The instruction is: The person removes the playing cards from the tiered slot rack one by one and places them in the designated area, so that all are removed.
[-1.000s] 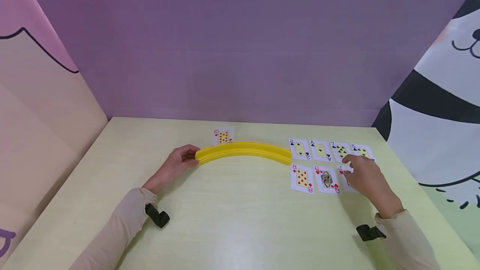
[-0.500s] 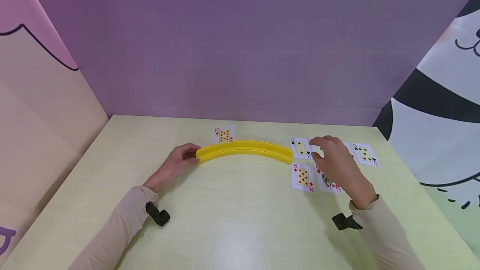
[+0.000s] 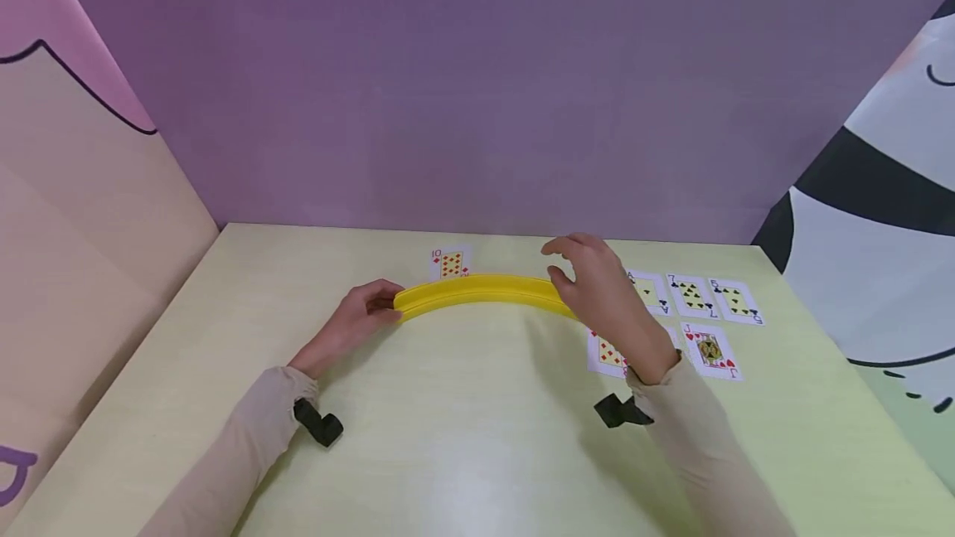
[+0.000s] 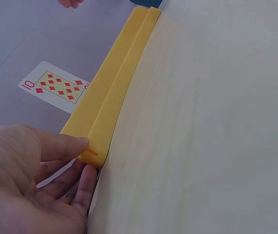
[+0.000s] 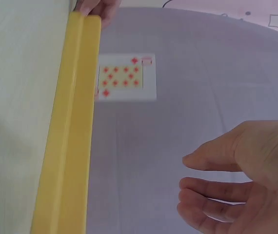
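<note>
My left hand (image 3: pixel 351 326) pinches the left end of a curved yellow playing-card holder (image 3: pixel 477 287), with the thumb on its upper face in the left wrist view. At the holder's far side shows a ten of diamonds (image 3: pixel 451 262), its lower edge hidden behind the yellow plastic. My right hand (image 3: pixel 606 301), thumb and fingers apart and gently bent, is raised over the holder's right end. Nothing lies between its fingers in the right wrist view. Part of the eight of diamonds (image 3: pixel 606 356) shows beneath that hand.
Right of the holder, face-up cards lie in two rows on the pale table (image 3: pixel 462 437). The ace (image 3: pixel 647 292), seven (image 3: pixel 690 297) and five (image 3: pixel 737 302) show in the back row, the jack of hearts (image 3: pixel 711 350) in front. A purple wall (image 3: pixel 477 89) rises behind.
My right hand has moved left, from over the cards at the right to over the holder's right end, uncovering the jack, seven and five. My left hand keeps its grip in place.
</note>
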Demonstrator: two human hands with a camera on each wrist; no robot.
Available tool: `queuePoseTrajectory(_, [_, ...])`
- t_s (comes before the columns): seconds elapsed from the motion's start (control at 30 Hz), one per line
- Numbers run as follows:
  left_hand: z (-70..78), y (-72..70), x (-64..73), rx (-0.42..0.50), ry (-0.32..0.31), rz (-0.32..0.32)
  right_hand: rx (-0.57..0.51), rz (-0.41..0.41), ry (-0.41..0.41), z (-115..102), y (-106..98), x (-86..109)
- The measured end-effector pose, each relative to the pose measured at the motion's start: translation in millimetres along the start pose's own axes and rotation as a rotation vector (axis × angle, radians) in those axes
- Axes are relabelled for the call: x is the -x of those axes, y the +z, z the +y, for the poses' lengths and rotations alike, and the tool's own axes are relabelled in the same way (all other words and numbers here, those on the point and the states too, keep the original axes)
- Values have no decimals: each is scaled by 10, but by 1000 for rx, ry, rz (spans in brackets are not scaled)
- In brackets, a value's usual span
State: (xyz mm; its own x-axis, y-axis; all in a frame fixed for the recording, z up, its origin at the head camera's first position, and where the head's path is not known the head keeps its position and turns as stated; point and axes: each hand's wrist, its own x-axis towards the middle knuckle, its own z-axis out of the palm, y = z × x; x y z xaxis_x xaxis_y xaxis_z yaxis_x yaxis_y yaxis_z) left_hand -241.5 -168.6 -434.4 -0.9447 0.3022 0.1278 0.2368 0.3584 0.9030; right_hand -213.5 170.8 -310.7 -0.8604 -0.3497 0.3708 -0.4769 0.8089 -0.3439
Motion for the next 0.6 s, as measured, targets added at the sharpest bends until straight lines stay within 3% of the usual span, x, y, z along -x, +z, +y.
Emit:
queuePoseTrajectory(0.3, [47,12,18,6,-15,2,-62,26,-50,-335,202,-228])
queuePoseTrajectory(0.6, [24,19,26,28,-8,-3,-105,31,-84,-504,384,-492])
